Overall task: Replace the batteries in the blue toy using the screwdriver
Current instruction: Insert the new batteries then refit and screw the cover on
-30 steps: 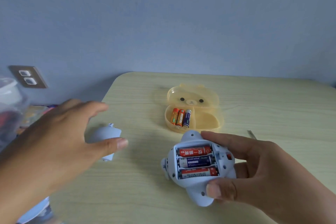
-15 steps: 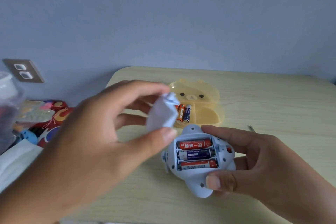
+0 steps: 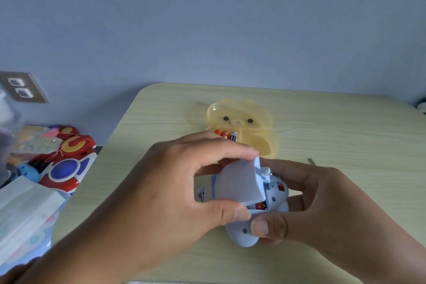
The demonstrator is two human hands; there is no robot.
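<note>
L hand (image 3: 161,196) pinches the pale battery cover (image 3: 237,182) btwn thumb & fingers, holding it over the open battery bay. Cover sits tilted, not flush, w/ a red battery (image 3: 259,205) showing under its near right edge. R hand (image 3: 322,210) grips the blue toy (image 3: 244,235): thumb pressed on its near part, fingers curled round the far right side. Toy is at near middle of the table (image 3: 345,127); can't tell if it rests on it. Just beyond, an open yellow bear case (image 3: 244,120) holds 3 spare batteries (image 3: 227,134). Red & blue plastic toys (image 3: 66,168) lie left, off the table.
</note>
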